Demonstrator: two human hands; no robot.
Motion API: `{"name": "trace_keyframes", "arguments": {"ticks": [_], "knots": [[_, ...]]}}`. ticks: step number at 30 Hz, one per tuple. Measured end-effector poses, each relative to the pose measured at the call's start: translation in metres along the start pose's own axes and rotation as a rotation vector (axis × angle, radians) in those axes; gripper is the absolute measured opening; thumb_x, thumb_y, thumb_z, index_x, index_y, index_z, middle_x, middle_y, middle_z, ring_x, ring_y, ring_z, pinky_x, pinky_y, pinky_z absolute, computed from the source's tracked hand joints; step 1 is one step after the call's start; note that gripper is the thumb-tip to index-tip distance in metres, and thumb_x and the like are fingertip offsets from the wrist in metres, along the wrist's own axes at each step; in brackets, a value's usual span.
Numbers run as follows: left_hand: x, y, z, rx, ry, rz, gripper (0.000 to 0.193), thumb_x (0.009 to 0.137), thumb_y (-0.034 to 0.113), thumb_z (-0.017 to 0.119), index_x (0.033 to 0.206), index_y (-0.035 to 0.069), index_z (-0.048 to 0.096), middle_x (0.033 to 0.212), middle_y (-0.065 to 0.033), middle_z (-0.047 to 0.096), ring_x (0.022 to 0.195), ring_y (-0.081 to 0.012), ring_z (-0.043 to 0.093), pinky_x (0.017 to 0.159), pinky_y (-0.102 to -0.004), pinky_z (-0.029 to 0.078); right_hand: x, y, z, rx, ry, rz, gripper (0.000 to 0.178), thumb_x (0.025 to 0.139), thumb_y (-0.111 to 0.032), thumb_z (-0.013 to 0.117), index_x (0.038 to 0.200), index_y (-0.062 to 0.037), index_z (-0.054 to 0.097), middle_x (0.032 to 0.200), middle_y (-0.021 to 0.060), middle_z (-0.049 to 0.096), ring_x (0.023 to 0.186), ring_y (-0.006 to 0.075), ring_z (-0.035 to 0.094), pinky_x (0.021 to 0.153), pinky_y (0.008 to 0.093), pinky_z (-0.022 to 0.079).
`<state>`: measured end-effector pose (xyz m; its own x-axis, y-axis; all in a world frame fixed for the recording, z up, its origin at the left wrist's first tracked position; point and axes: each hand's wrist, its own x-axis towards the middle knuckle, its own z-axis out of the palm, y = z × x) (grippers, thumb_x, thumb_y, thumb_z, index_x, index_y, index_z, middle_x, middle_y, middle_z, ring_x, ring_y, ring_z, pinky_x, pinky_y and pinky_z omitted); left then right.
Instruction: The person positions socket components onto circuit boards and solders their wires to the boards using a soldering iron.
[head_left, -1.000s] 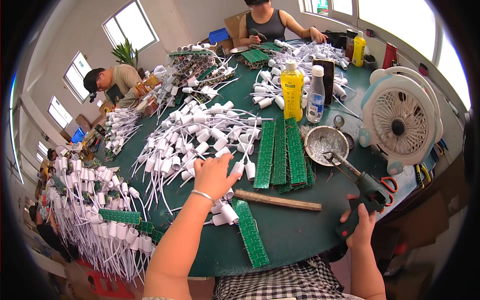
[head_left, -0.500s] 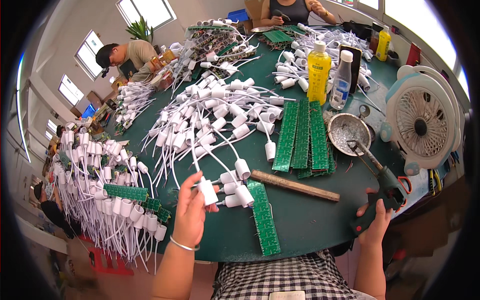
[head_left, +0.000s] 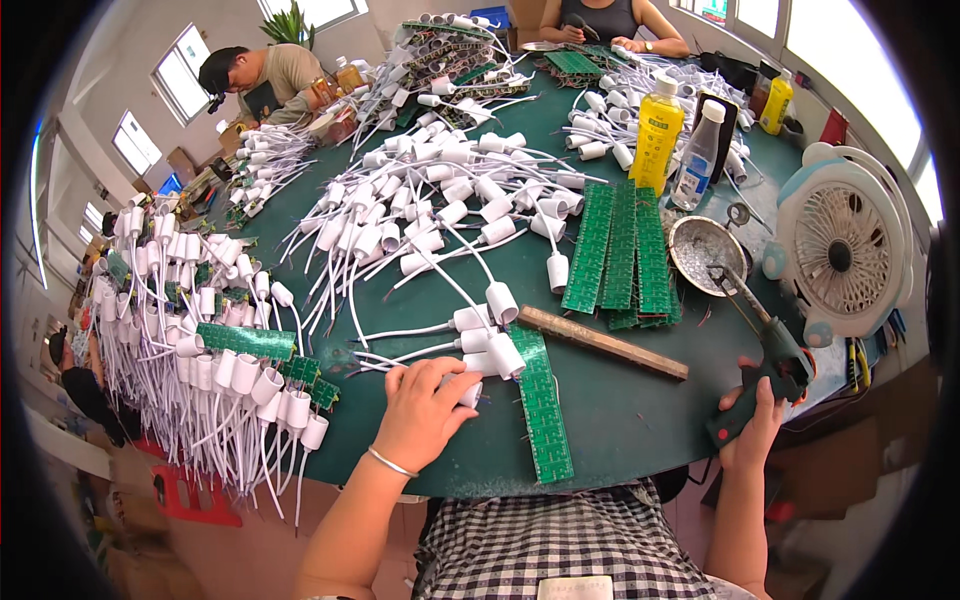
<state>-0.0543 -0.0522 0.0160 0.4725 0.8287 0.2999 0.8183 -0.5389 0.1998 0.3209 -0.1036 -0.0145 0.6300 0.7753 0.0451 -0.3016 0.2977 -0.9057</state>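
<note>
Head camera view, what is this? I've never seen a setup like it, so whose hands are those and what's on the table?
There's no robot here. These are a person's own bare hands, seen from a wide fisheye camera worn on the head and looking down, which makes straight edges bend. The right hand grips a dark green, gun-shaped tool, its tip at a metal bowl. The left hand holds a white cylinder, partly hidden by the fingers. On the green table lie piled white cylinders with cables, green boards and a wooden bar. A fan stands at the right.
</note>
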Motion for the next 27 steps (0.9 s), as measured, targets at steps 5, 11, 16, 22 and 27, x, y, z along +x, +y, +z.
{"name": "trace_keyframes", "arguments": {"ticks": [5, 11, 16, 22, 27], "knots": [[-0.010, 0.020, 0.012, -0.217, 0.068, 0.112, 0.027, 0.083, 0.025, 0.063, 0.107, 0.012, 0.060, 0.102, -0.0049, 0.056, 0.094, -0.0265, 0.053, 0.084, -0.0407, 0.037, -0.002, 0.000, 0.001, -0.001, 0.016, -0.018, 0.039, 0.093, -0.015, 0.051, 0.127, -0.0022, 0.039, 0.110, 0.0151, 0.058, 0.058, 0.0149, 0.056, 0.050, 0.0258, 0.047], [-0.020, 0.068, 0.032, -0.470, 0.169, 0.062, 0.019, 0.090, 0.017, 0.057, 0.104, 0.005, 0.057, 0.102, -0.0110, 0.061, 0.086, -0.0306, 0.059, 0.075, -0.0380, 0.047, -0.001, -0.003, 0.004, 0.002, -0.003, 0.002, 0.038, 0.093, -0.014, 0.050, 0.127, -0.0023, 0.038, 0.111, 0.0164, 0.058, 0.059, 0.0153, 0.056, 0.051, 0.0264, 0.048], [-0.018, 0.074, 0.036, -0.548, 0.198, -0.005, 0.014, 0.090, 0.012, 0.056, 0.101, 0.003, 0.056, 0.098, -0.0124, 0.064, 0.084, -0.0309, 0.062, 0.074, -0.0381, 0.051, 0.000, -0.003, 0.003, 0.001, -0.005, 0.002, 0.039, 0.093, -0.013, 0.049, 0.128, -0.0028, 0.037, 0.111, 0.0171, 0.057, 0.059, 0.0157, 0.056, 0.051, 0.0268, 0.047], [-0.016, 0.063, 0.032, -0.540, 0.174, -0.051, 0.014, 0.092, 0.012, 0.053, 0.100, 0.002, 0.055, 0.091, -0.0133, 0.063, 0.078, -0.0317, 0.061, 0.070, -0.0382, 0.050, 0.000, -0.002, 0.005, 0.008, -0.018, 0.010, 0.040, 0.092, -0.013, 0.049, 0.128, -0.0027, 0.037, 0.110, 0.0170, 0.057, 0.058, 0.0162, 0.056, 0.050, 0.0270, 0.047], [0.003, 0.054, 0.021, -0.384, 0.191, -0.108, 0.020, 0.087, 0.015, 0.058, 0.101, 0.002, 0.054, 0.089, -0.0135, 0.057, 0.076, -0.0328, 0.057, 0.067, -0.0390, 0.047, -0.001, -0.005, 0.002, 0.027, 0.015, 0.021, 0.040, 0.091, -0.014, 0.051, 0.127, -0.0028, 0.038, 0.110, 0.0165, 0.057, 0.057, 0.0168, 0.056, 0.050, 0.0274, 0.047]]}}
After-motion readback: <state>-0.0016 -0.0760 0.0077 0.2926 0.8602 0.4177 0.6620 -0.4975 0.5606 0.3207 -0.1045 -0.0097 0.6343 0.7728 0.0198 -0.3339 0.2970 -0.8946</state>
